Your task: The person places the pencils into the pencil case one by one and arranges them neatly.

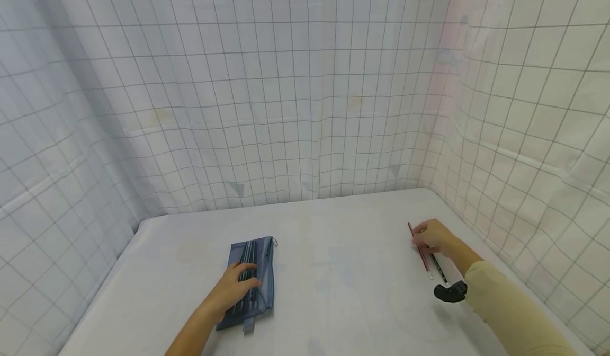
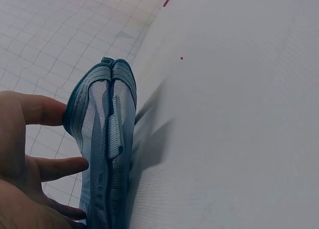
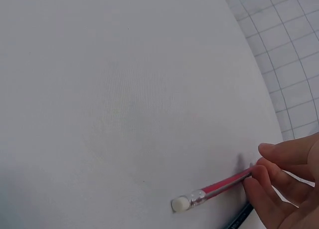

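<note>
My left hand (image 1: 232, 290) rests on a blue mesh pencil case (image 1: 268, 276), its fingers spread and loosely bent. Several long thin items (image 1: 248, 252) show through the mesh. In the left wrist view, the fingertips touch one side of the case, and a zipper (image 2: 108, 119) runs along its edge. At the table's right side, my right hand (image 1: 433, 237) pinches a red pencil (image 3: 224, 183) with a white eraser (image 3: 181, 204). Beside it lies a black patterned pencil (image 1: 438, 269), its upper part hidden under the hand.
Both hands work over a white table (image 1: 343, 303). White grid-patterned curtains (image 1: 286, 107) enclose it at the back and both sides, the right one close to my right forearm. A black wrist device (image 1: 450, 292) sticks out at the right sleeve.
</note>
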Motion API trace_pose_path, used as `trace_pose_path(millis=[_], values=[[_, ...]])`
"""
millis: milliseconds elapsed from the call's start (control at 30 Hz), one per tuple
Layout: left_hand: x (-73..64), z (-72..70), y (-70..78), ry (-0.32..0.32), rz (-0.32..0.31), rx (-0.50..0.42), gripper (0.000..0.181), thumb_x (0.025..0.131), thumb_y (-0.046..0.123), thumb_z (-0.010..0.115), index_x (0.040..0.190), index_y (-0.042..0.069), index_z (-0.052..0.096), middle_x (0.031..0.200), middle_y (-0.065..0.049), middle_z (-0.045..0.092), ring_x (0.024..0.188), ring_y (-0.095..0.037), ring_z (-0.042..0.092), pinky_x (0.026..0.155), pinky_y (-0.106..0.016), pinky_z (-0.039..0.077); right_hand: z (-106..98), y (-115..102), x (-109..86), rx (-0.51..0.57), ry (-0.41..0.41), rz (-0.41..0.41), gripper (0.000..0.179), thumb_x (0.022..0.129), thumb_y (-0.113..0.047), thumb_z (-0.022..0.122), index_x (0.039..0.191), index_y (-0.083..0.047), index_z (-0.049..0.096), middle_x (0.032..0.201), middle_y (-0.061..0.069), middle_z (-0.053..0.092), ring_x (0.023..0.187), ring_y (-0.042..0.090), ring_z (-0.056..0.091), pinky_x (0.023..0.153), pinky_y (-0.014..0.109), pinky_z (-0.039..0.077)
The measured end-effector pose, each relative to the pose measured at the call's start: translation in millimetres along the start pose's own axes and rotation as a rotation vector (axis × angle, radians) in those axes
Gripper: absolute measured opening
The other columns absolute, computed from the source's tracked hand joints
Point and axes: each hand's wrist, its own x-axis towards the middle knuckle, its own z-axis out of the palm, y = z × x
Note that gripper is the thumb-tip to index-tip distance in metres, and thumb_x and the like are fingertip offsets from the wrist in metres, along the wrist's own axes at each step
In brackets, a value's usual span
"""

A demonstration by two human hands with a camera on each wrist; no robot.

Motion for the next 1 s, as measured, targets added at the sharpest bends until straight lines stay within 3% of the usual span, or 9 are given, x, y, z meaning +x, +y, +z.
trace_pose_path(millis=[233,533,833,1000], values=[[-0.2,0.7,1.4,0.010,-0.008,0.005,0.056,0.095,0.023,0.067,0.143,-0.002,0.055,0.161,-0.041,0.010,0.144,-0.067,0.007,0.106,-0.082,0.012,1,8,2.1,-0.005,0.008,-0.039,0.043,0.086,0.009,0.073,0.124,0.019,0.056,0.101,0.015,0.063,0.082,0.019,0.065,0.071,0.033,0.060],[-1.3,0.3,0.1,0.009,-0.004,0.018,0.057,0.095,0.025,0.068,0.143,-0.003,0.055,0.159,-0.044,0.010,0.142,-0.069,0.008,0.105,-0.083,0.014,6,13,2.6,-0.148,0.088,-0.063,0.046,0.084,0.006,0.075,0.125,0.019,0.058,0.101,0.016,0.066,0.086,0.023,0.063,0.068,0.031,0.056],[-0.6,1.2,-1.1,0.011,-0.003,0.022,0.057,0.095,0.026,0.068,0.143,-0.003,0.054,0.159,-0.044,0.011,0.142,-0.070,0.009,0.104,-0.083,0.016,11,11,2.8,-0.129,0.106,-0.059,0.040,0.087,0.004,0.068,0.125,0.017,0.061,0.105,0.021,0.067,0.089,0.027,0.063,0.069,0.033,0.055],[0.0,1.8,0.2,0.012,-0.012,0.025,0.058,0.095,0.026,0.068,0.143,-0.003,0.055,0.159,-0.044,0.011,0.141,-0.070,0.010,0.104,-0.083,0.017,11,9,4.1,-0.046,0.103,-0.073,0.042,0.089,0.003,0.065,0.130,0.012,0.063,0.114,0.020,0.067,0.094,0.026,0.061,0.071,0.033,0.055]])
